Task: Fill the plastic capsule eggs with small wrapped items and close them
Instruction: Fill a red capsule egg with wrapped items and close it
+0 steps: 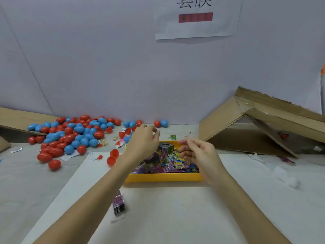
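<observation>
Head view: pick step; both hands [143, 140] [198, 154] hover over yellow plastic tray [163, 177] of wrapped packets [168, 162]. Grip contents cannot be told. Next: one packet and an open red plastic egg half [114, 153] to be taken.

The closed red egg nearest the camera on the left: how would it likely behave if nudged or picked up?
The red egg is rounded and lies on its side on the flat table, so a nudge would probably roll it in a curve. It looks like thin hollow plastic, likely light. Its glossy shell may slip in a loose pinch.
</observation>
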Demonstrator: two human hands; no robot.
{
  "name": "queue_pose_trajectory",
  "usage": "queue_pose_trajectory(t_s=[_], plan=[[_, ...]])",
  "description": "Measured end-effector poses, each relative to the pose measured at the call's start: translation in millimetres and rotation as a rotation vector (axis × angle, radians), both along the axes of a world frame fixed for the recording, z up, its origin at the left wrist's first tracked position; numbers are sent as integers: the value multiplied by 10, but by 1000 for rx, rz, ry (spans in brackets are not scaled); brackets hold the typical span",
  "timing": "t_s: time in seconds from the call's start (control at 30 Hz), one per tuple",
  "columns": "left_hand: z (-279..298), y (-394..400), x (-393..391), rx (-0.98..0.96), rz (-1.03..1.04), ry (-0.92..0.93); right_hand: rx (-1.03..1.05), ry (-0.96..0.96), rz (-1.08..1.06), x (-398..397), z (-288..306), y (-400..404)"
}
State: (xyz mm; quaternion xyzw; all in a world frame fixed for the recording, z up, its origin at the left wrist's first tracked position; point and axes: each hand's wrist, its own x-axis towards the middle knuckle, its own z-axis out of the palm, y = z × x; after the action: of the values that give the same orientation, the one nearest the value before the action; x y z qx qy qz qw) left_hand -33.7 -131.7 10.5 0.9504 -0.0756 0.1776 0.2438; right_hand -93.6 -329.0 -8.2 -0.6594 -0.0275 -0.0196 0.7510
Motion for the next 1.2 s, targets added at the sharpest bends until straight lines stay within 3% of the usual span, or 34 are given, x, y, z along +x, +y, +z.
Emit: queue_pose_trajectory(t_s=[0.1,0.27,0.5,0.63,0.8,0.93,1.07,1.2], plan=[[126,-125,593,126,-65,117,-144,-96,-36,-24,-41,97],[-66,-203,1283,311,-51,289,-179,-168,-67,11,-102,100],[-265,-198,1428,212,-12,135,-160,-164,-55,54,-126,65],[-107,-239,1037,2,-84,42,-178,-170,-55,39,-110,56],[-15,-268,63,-462,-230,-11,-206,-182,-102,9,-115,80],[-90,-231,-555,-748,-292,24,-393,-354,-147,-98,-150,167],[-138,-208,-813,-871,-222,-25,-647,-654,-127,-246,-173,286],[-134,-138,-853,-907,-247,-5,-655,-705,-206,-270,-132,329]])
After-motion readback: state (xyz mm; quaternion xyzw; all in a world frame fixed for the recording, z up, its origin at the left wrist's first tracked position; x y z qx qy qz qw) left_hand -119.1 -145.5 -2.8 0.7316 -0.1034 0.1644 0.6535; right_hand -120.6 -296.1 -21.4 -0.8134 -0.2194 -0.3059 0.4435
